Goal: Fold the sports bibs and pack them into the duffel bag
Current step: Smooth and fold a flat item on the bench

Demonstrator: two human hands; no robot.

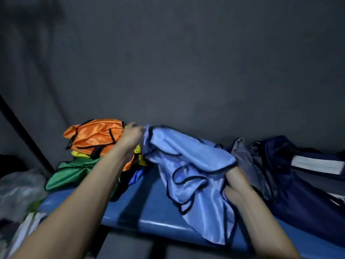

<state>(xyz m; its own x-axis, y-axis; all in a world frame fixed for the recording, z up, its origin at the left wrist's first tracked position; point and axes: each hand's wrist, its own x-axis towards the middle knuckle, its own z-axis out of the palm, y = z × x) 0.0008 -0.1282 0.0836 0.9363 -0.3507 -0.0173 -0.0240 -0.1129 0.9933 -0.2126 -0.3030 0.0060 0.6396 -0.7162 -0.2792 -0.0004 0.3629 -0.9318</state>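
Observation:
A light blue bib [192, 165] with black trim hangs crumpled above the blue bench [155, 208]. My left hand [133, 135] pinches its upper left corner. My right hand [235, 182] grips its right edge, with part of the hand hidden under the cloth. To the left lies a heap of bibs: an orange bib [95, 134] on top, a yellow bib [139, 156] and a green bib [74, 171] below. The dark navy duffel bag [291, 180] sits at the right end of the bench, its mouth towards the blue bib.
A grey wall stands close behind the bench. A dark pole [24, 135] slants down at the left. A clear plastic bag [18, 191] and other blurred clutter lie at the lower left, off the bench. The bench's front edge runs below my forearms.

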